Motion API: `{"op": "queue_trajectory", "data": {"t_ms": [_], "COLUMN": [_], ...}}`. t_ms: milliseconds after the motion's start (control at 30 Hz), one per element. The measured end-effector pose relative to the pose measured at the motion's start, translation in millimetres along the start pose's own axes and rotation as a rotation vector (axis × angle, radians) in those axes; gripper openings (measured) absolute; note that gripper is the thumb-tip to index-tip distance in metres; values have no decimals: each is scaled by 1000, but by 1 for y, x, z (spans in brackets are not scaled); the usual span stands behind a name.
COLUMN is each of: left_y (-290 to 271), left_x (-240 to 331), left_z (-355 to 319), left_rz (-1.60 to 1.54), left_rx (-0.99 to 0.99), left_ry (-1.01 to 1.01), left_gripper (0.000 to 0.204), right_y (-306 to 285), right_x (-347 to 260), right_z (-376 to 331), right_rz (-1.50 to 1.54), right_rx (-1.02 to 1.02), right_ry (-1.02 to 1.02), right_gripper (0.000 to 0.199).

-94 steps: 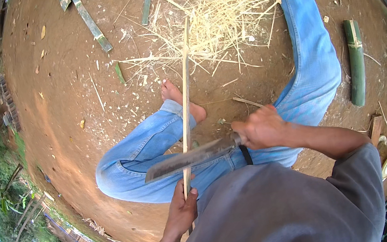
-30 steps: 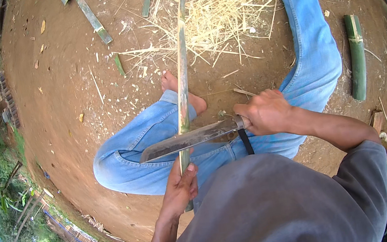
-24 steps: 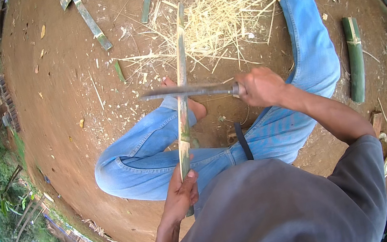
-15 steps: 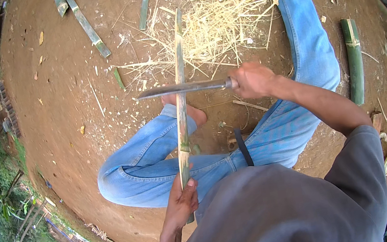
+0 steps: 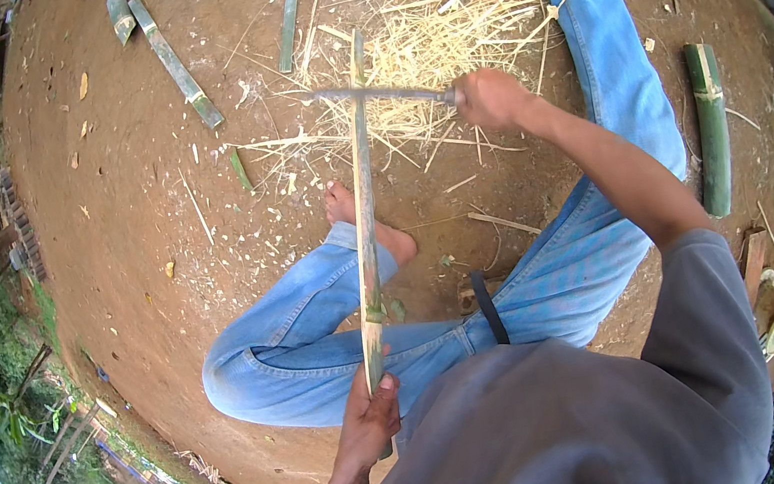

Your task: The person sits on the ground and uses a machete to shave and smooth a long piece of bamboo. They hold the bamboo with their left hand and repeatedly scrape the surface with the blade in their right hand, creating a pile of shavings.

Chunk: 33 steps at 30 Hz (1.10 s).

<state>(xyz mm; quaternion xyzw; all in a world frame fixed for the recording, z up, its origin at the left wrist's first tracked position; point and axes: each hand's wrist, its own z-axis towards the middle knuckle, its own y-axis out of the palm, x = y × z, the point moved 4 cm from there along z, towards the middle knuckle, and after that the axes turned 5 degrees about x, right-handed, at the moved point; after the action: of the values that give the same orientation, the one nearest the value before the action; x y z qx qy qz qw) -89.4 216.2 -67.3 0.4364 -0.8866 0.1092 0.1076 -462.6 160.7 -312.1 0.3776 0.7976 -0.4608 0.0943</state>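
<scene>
As the head view shows from above, the left hand (image 5: 370, 420) is closed around a narrow bamboo strip (image 5: 366, 245) near its lower end, with the thumb at the right side. The strip extends away from the grey shirt (image 5: 558, 428), passes above the bent left leg (image 5: 281, 309), and overlaps in view the left edge of a pile of pale shavings (image 5: 453, 49). The right hand (image 5: 491, 100) is wrapped fully around the handle of a machete (image 5: 396, 93). The blade points left and crosses the strip near its far end; it is blurred, and whether its edge touches the strip cannot be told. The right leg (image 5: 627, 92) is extended forward. On the dirt ground (image 5: 122, 233), a green bamboo section (image 5: 714, 144) lies outside the right leg. A split bamboo piece (image 5: 176, 62) lies left of the pile.
</scene>
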Motion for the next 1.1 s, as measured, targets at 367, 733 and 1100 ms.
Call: {"op": "queue_trajectory", "data": {"t_ms": [367, 733, 1100], "left_y": [-19, -34, -21], "left_x": [-21, -26, -18], "left_z": [-30, -25, -25], "left_rz": [39, 333, 417], "left_rx": [135, 289, 252], "left_ry": [21, 192, 222], "left_gripper": [45, 42, 43], "right_y": [24, 50, 36], "right_x": [-54, -106, -103], "right_z": [-120, -185, -182], "right_rz": [233, 81, 30], "right_rx": [78, 167, 77], "right_ry": [-133, -477, -396], "right_gripper": [17, 12, 9]}}
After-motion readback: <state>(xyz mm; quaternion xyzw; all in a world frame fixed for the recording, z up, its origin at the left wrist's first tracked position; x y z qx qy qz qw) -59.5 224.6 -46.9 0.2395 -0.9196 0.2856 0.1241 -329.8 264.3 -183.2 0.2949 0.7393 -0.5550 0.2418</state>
